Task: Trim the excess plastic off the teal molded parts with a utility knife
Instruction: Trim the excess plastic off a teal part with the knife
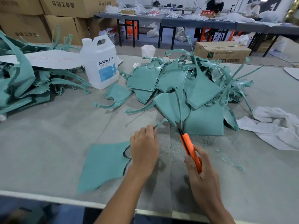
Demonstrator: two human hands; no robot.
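Fingertips [151, 128] of the left hand [144, 151] are curled in, pinching a thin, bendy teal plastic strip [159, 123] that pokes up and to the right from them. Just under and left of that hand is a flat, matte teal molded panel [103, 165] with a scooped cut-out edge. It's a bit blurred and sits on the table near the front edge. Can't tell if the strip belongs to it.

Right hand [203, 177] is wrapped round the smooth orange utility knife [191, 151]. The segmented blade is out with the tip aimed up-left, near the strip and right by the front of the big heap of teal parts [194, 94]. That heap is flat fan-shaped panels plus skinny curved arms, all jumbled.

Fine teal shavings [176, 147] dust the fuzzy grey table cover [48, 130] between the hands.

Further out:
- crumpled white cloth [275, 128] on the right
- translucent white plastic jug [100, 62] with a blue label, behind
- second teal heap [21, 81] far left
- brown cardboard boxes [64, 7] at the back
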